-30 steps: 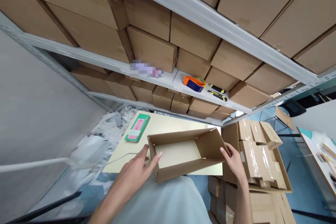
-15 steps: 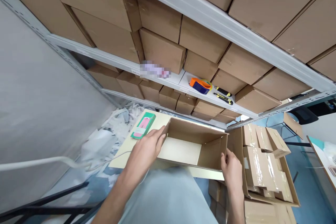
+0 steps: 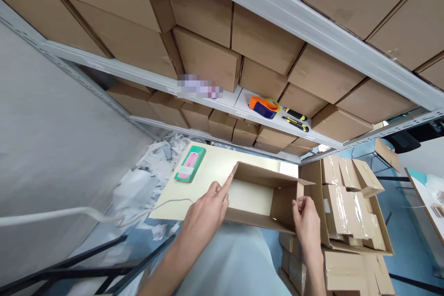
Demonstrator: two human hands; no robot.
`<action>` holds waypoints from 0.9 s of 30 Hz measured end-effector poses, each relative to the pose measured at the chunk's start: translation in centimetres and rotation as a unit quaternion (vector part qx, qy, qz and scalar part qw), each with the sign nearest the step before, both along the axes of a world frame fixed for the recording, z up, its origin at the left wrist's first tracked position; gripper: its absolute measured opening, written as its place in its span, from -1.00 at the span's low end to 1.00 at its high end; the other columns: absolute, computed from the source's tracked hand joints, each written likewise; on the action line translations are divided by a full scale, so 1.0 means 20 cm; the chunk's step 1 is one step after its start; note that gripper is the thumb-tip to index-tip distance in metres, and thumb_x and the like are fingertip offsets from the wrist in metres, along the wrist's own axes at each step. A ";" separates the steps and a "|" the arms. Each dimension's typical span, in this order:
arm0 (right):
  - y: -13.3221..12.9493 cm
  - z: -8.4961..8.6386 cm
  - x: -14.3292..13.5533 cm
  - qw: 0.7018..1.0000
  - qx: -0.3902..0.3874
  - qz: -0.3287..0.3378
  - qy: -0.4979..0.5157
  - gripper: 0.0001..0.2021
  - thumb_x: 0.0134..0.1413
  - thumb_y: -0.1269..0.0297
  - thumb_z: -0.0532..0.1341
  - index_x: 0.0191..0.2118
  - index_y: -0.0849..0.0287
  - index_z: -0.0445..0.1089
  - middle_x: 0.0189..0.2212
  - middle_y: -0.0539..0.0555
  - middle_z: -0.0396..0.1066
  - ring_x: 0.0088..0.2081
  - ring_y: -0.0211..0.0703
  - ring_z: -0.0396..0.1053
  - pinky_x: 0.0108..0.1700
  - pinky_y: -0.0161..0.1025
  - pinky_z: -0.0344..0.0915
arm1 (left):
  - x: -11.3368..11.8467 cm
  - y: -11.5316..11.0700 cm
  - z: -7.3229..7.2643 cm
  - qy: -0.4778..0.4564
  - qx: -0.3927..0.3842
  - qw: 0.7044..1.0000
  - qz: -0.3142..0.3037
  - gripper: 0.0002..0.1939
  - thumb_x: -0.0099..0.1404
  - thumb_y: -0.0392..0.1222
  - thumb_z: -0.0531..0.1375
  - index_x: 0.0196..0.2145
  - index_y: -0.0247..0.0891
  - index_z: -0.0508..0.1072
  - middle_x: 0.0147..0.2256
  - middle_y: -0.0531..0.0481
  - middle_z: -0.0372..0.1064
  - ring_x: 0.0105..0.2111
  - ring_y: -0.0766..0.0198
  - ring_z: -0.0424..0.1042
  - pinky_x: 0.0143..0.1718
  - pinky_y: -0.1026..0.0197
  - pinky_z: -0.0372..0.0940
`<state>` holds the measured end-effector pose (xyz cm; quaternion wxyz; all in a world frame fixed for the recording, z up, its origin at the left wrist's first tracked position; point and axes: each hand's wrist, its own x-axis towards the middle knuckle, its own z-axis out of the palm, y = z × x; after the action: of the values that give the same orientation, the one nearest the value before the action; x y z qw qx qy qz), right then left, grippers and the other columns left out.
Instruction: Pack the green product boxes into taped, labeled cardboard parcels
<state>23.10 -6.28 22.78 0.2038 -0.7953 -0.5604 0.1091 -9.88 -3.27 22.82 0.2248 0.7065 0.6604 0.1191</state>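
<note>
An open cardboard box point(image 3: 263, 217) rests on the pale yellow table, its top facing me and the tabletop color showing inside. My left hand point(image 3: 208, 208) grips its left side, the index finger stretched along the rim to the far left corner. At the right end, my right hand point(image 3: 307, 217) has its fingers closed on the wall's edge, where a flap juts outward. To the left on the table lies a green box with a pink front point(image 3: 190, 164).
A shelf of cartons point(image 3: 263, 39) rises in front, holding an orange-and-blue tape dispenser point(image 3: 264, 107) and box cutters point(image 3: 295, 123). A large carton of small taped boxes point(image 3: 342, 208) stands right. Paper scraps point(image 3: 138, 189) and a white cable point(image 3: 62, 215) are left.
The box has shifted right and turned slightly, and its right flap now sticks outward. My left hand moved right with it, its index finger now extended along the rim.
</note>
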 end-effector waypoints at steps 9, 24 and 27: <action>0.08 0.03 0.00 0.993 -0.097 0.045 -0.051 -0.59 0.53 0.06 0.03 0.16 0.09 0.55 0.04 0.21 0.58 -0.09 0.03 0.63 -0.16 -0.17 0.38 | 0.17 0.05 0.06 0.003 -0.029 0.994 -0.105 -0.45 0.62 -0.13 0.07 0.48 -0.10 0.35 0.01 -0.17 0.50 -0.21 0.11 0.62 -0.32 0.20 0.44; 0.23 -0.31 0.02 0.917 0.364 -0.042 -0.155 -0.61 0.50 0.00 0.18 0.07 0.26 0.49 -0.01 0.46 0.49 0.10 0.29 0.47 0.12 0.21 0.41 | 0.27 0.23 -0.42 -0.118 0.320 0.939 0.033 -0.50 0.53 0.13 0.30 0.26 -0.20 0.54 0.20 -0.39 0.53 0.25 -0.18 0.52 0.25 -0.13 0.40; 0.24 -0.27 0.03 0.922 0.349 -0.021 -0.167 -0.68 0.52 0.10 0.19 0.13 0.21 0.50 0.13 0.44 0.49 0.31 0.36 0.37 0.32 0.36 0.25 | 0.24 0.26 -0.43 -0.115 0.335 0.935 -0.004 -0.55 0.53 0.07 0.30 0.28 -0.08 0.54 0.38 -0.33 0.38 0.47 -0.25 0.26 0.42 -0.29 0.24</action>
<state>23.66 -1.43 17.28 0.3743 -0.6919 -0.5718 -0.2327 -5.13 1.87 14.22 0.0498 0.7248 0.5488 0.4135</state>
